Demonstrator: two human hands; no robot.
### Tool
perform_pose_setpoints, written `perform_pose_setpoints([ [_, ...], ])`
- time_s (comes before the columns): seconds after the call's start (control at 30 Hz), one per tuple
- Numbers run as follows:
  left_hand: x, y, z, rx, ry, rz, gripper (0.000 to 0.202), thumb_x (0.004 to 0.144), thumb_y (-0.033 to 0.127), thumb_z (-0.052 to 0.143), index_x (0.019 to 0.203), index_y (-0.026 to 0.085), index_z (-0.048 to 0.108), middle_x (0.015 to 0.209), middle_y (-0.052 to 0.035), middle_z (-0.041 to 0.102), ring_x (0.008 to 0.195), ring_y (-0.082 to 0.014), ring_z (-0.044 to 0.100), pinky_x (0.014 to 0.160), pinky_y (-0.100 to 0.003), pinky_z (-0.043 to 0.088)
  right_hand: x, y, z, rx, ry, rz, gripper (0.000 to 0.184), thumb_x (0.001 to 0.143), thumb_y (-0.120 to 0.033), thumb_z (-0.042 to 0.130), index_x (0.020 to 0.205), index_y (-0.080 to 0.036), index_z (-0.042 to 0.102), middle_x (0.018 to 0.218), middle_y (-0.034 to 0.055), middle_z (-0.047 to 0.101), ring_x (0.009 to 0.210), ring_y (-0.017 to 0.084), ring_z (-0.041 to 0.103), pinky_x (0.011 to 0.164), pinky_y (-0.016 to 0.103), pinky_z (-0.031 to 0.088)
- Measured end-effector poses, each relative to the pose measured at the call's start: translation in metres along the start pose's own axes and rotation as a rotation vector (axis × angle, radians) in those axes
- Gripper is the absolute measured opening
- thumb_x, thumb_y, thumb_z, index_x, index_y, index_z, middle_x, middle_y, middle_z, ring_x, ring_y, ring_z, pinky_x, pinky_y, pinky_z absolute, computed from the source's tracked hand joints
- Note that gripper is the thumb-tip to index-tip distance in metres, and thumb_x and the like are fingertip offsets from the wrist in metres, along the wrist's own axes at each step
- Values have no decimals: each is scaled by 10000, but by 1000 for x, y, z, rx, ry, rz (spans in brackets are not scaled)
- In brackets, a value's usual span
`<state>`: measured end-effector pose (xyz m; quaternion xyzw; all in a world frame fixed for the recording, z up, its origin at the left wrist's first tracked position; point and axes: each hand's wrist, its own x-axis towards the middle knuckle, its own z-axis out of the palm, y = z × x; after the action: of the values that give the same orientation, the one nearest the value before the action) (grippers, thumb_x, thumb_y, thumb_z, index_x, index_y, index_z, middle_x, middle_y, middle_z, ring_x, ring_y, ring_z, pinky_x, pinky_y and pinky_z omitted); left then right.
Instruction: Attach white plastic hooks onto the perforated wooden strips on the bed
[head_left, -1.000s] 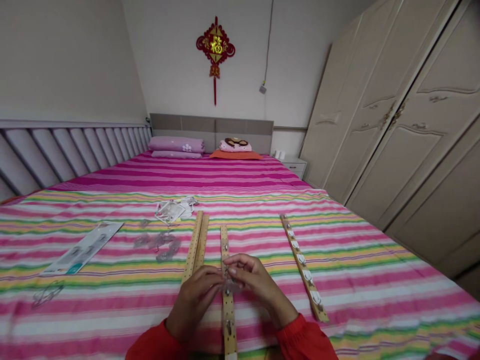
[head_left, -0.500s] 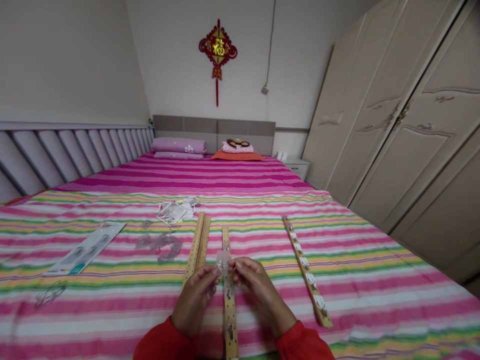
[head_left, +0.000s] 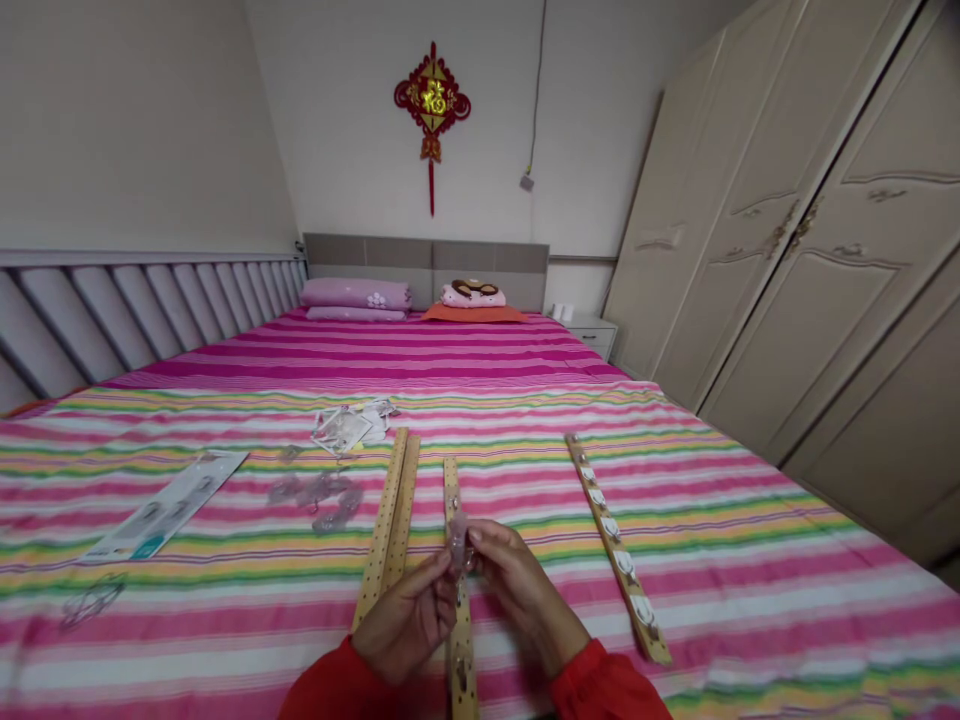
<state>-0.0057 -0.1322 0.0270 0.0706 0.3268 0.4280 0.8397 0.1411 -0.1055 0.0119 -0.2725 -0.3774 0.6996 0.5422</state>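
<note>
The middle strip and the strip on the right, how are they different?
The middle strip shows silvery hooks; the right strip carries a row of white pieces. The right strip slants; the middle strip points nearly straight ahead. The middle strip runs off the picture's bottom edge; the right strip fits in view. Both are long and narrow, on striped cloth.

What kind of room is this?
It looks like a bedroom: there's a big bed with a padded-looking headboard, a nightstand beside it and a tall wardrobe.
</note>
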Motion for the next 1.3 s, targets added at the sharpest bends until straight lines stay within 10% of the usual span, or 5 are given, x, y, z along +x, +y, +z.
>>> perform_pose_setpoints([
  [0.3, 1, -4, 1, -141, -127, -202, 55, 815, 146, 605, 817, 95, 627, 630, 14, 615, 457, 5, 525, 480, -99, 387, 0, -1, 5, 105, -21, 67, 187, 641, -268, 800, 735, -130, 714, 638, 19, 645, 548, 98, 554, 559, 215, 423],
  [0.67, 43, 35, 4, 608, 188, 506, 360, 546, 436, 781, 715, 143, 657, 655, -13, 658, 621, -102, 586, 589, -196, 427, 48, 3, -21, -137, 101, 23, 308, 564, -396, 817, 645, -133, 678, 531, -1, 623, 485, 91, 542, 510, 208, 416],
  [1.3, 154, 85, -6, 761, 336, 633, 220, 505, 282, 735, 594, 147, 586, 452, 43, 523, 448, -86, 475, 490, -221, 377, 145, 31, -46, -239, 367, -74, 202, 469, -270, 761, 569, -139, 645, 437, -16, 601, 391, 94, 492, 430, 225, 379],
])
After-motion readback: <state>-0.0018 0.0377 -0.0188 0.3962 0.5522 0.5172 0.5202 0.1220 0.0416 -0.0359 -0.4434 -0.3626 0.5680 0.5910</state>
